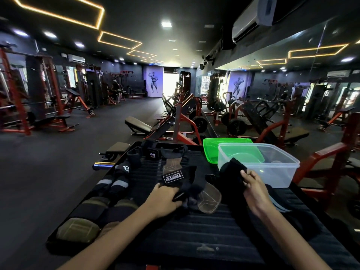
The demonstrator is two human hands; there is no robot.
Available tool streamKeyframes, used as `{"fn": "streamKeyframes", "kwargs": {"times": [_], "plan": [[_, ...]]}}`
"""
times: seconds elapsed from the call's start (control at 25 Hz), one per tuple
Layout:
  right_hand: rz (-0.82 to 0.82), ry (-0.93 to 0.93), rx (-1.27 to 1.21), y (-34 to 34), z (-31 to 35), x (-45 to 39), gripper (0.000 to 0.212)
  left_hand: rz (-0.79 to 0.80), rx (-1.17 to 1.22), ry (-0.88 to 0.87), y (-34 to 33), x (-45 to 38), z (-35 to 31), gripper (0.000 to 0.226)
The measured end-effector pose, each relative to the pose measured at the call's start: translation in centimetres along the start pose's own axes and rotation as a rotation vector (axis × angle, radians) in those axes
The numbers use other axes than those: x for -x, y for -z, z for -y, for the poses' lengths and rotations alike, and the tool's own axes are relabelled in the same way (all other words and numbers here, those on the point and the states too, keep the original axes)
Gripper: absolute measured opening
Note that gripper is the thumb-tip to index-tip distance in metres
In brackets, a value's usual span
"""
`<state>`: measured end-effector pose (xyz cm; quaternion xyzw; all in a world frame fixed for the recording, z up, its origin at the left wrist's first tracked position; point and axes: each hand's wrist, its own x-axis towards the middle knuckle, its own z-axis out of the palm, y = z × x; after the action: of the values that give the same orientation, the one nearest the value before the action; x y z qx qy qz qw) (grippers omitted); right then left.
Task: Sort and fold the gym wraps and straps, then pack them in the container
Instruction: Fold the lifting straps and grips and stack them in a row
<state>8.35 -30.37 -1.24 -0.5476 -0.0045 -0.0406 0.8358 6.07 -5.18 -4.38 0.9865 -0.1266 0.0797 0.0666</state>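
Pinched between thumb and curled fingers, a black folded wrap (232, 168) is held up by the right hand (253, 189) right of centre, against the near wall of the clear tub (276, 172). The left hand (165, 199), at lower centre, grips a black strap (179, 180) with a white-lettered label, lying on the ribbed dark mat (194, 234). I judge the step to be packing: one folded piece is about to go in, so the next move calls for lifting it over the rim and laying it flat inside. The tub is see-through plastic, rectangular with rounded corners, and looks nearly empty; its green lid (214, 151) lies behind it, partly seen through the wall. Beside the strap lies a stiff, translucent brown pad (210, 199). At lower left, thick padded olive wraps (78, 228) and black ones with grey bands (116, 185) sit in a row; a leather-palmed grip (171, 164) lies farther back.
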Motion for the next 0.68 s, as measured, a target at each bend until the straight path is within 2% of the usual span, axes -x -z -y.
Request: {"fn": "streamKeyframes", "kwargs": {"times": [0.12, 0.2, 0.4, 0.56, 0.68], "plan": [[-0.023, 0.055, 0.040, 0.4, 0.3, 0.1, 0.030, -0.059, -0.006, 0.175, -0.2, -0.5, -0.4, 0.037], [-0.048, 0.092, 0.017, 1.0, 0.7, 0.0, 0.029, -0.068, 0.035, 0.231, -0.2, -0.9, -0.7, 0.039], [-0.120, 0.136, -0.103, 3.2, 2.2, -0.4, 0.031, -0.100, 0.055, 0.293, -0.4, -1.7, -2.4, 0.035], [-0.167, 0.191, 0.009, 4.9, 3.8, -0.4, 0.035, -0.089, -0.014, 0.355, 0.3, -2.5, -2.4, 0.039], [-0.167, 0.203, 0.100, 5.7, 4.3, 0.3, 0.037, -0.217, 0.037, 0.364, 0.6, -3.7, -1.6, 0.036]]}}
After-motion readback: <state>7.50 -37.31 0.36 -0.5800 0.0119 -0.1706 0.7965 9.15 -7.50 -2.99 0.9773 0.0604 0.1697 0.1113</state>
